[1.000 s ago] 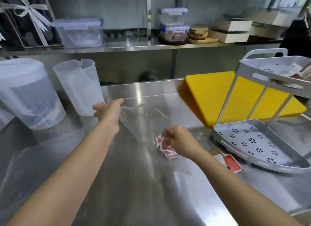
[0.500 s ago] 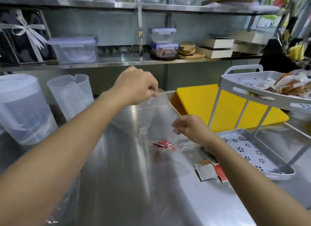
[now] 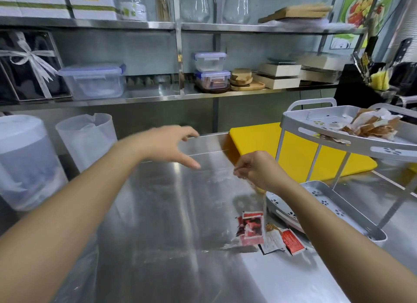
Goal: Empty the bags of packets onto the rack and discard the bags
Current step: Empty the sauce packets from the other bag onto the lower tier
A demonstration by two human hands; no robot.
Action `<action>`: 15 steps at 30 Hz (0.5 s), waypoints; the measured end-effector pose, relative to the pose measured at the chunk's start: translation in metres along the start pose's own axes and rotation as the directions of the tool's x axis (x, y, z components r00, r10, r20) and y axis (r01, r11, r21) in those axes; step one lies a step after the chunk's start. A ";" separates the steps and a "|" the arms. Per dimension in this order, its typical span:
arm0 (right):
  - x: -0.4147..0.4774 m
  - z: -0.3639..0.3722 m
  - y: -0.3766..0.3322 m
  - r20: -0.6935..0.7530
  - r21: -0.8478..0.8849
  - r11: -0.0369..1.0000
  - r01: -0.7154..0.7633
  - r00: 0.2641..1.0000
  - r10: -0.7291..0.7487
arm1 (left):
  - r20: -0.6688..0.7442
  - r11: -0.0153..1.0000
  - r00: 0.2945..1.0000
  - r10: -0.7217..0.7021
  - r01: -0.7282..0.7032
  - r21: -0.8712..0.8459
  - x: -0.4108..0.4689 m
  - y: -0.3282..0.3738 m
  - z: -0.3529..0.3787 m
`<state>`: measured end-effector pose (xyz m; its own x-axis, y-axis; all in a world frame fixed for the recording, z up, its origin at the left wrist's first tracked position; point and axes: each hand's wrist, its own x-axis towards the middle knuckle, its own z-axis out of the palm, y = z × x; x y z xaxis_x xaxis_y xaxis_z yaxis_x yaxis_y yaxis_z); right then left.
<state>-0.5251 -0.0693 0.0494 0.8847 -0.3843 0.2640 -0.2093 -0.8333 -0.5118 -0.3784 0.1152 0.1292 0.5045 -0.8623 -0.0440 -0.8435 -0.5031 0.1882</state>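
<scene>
A: What's different from a moment back?

B: The left hand (image 3: 167,144) has let go. Half a second ago it pinched the top edge of the clear bag (image 3: 209,203) up high; now it hovers in the middle of the frame with fingers spread wide and nothing in them.

A: And the other one?

B: The right hand (image 3: 259,169), just right of centre, has its fingers pinched narrow on the bag's upper edge, so it alone holds the bag up. The film hangs from there down toward the tabletop (image 3: 158,269).

A: Where are the packets?

B: The red packets (image 3: 251,229) sit low in the bag, right of centre toward the bottom, at or just above the steel. I can't tell whether they rest on it. Two loose packets (image 3: 284,238) lie on the tabletop just beside them, near the foot of the rack (image 3: 338,208).

A: So how far along is it?

B: The rack's upper tier (image 3: 327,126), at the right edge, already carries a heap of brown packets (image 3: 372,124); the lower tier looks bare. My guess is the left hand is regripping so the bag can be tipped over the rack, since this bag isn't emptied or discarded yet
</scene>
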 end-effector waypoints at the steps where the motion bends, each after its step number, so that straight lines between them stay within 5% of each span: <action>1: 0.002 -0.002 -0.005 -0.001 0.003 1.000 0.021 1.000 -0.021 | 0.034 0.995 0.998 0.057 -0.054 -0.087 -0.001 0.012 0.010; 10: 0.006 -0.013 -0.014 -0.156 0.262 0.955 0.136 0.983 -0.098 | -0.241 0.966 0.947 0.212 -0.166 0.197 0.037 0.077 0.040; 15: -0.005 0.001 0.002 -0.243 0.745 0.661 0.089 0.959 0.144 | -0.162 0.945 0.949 0.272 -0.231 0.234 0.046 0.081 0.009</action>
<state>-0.5297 -0.0686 0.0463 0.7175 -0.5851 0.3779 0.2511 -0.2888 -0.9239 -0.4254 0.0344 0.1336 0.2792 -0.9454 0.1679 -0.9562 -0.2897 -0.0412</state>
